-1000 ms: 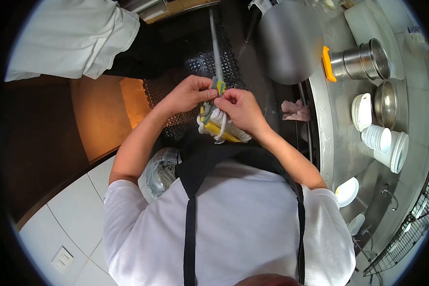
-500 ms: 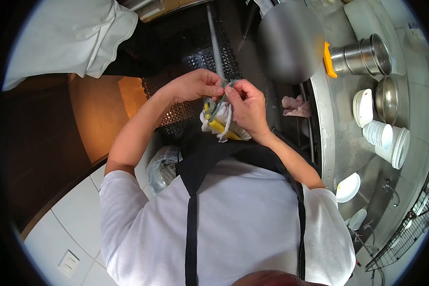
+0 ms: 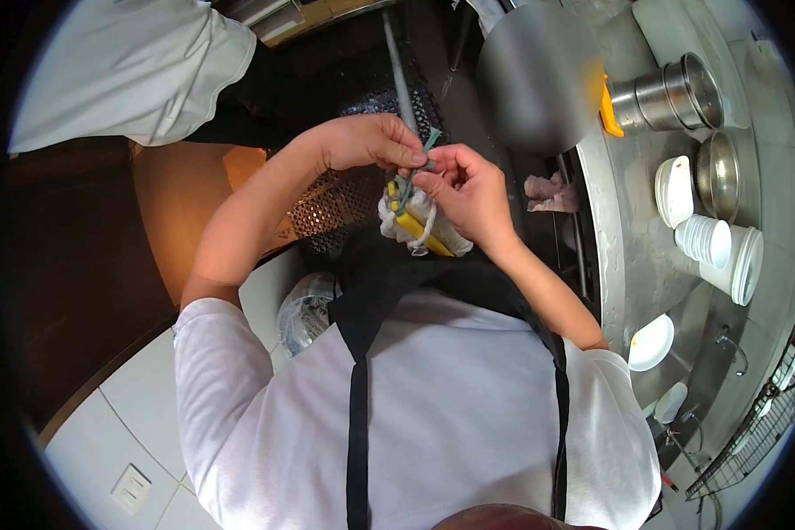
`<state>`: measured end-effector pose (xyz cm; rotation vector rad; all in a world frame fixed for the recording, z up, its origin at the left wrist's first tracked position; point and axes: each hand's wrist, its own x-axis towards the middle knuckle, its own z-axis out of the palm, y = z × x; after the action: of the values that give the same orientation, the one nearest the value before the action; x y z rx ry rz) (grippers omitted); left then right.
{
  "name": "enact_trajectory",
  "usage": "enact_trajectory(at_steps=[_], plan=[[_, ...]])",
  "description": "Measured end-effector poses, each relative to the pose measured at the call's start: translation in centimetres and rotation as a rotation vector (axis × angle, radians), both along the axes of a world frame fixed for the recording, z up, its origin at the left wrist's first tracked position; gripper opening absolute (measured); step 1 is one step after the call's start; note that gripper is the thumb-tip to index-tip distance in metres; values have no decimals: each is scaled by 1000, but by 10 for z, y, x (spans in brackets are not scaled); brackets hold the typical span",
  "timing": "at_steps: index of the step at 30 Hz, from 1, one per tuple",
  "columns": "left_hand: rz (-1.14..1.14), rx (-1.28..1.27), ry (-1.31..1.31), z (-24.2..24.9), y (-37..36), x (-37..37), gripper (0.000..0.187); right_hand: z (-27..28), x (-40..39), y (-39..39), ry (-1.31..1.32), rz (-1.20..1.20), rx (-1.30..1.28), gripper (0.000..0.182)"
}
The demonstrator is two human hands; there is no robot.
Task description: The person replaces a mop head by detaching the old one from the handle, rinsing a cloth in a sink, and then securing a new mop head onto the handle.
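Observation:
A mop is held upright close to my body, its grey pole (image 3: 398,75) running away toward the floor. Near my apron is its end, with a yellow plastic part (image 3: 424,234) and white stringy strands (image 3: 450,237). A thin green strip (image 3: 433,138) is looped around the yellow part. My left hand (image 3: 384,144) pinches this strip between thumb and fingers. Almost touching it, my right hand (image 3: 470,190) is closed in a pinch on the same strip. The fingertips hide where the strip crosses.
A steel counter (image 3: 611,230) on the right holds metal pots (image 3: 680,93), a steel bowl (image 3: 720,177) and white containers (image 3: 707,243). A person in a white shirt (image 3: 141,71) stands at upper left. A plastic-lined bin (image 3: 305,314) is beside my left hip.
The green strip's free end now sticks up above my fingers. My left hand has shifted slightly right, and the mop's yellow end has tilted a little to the right.

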<state>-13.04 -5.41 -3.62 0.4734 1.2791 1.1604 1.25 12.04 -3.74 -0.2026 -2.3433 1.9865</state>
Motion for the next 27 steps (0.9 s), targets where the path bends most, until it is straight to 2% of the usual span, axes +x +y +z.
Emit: enact_trajectory(at_steps=[3, 9, 12, 16, 19, 21, 24, 26, 27], plan=[[-62, -32, 5, 7, 6, -3, 19, 17, 4, 1, 174, -3, 189, 8], [-91, -35, -136, 5, 12, -12, 13, 7, 6, -4, -14, -70, -186, 6], [-57, -31, -213, -2, 10, -14, 8, 21, 10, -8, 42, -72, -48, 5], [-43, 21, -307, 5, 12, -20, 4, 24, 7, -9, 366, -75, 201, 6], [3, 35, -234, 6, 16, -17, 8, 14, 8, -7, 447, -50, 260, 5], [-23, 58, 90, 12, 18, -11, 9, 6, 9, -2, 424, -28, 237, 8], [-64, 127, 621, 29, 22, 2, 13, -16, 9, 0, -34, -122, -537, 10], [-46, 239, 1040, 37, 25, 11, 15, -23, 8, 9, -110, -49, -595, 14], [25, 297, 1065, 34, 25, 15, 17, -25, 8, 10, -130, -18, -616, 15]])
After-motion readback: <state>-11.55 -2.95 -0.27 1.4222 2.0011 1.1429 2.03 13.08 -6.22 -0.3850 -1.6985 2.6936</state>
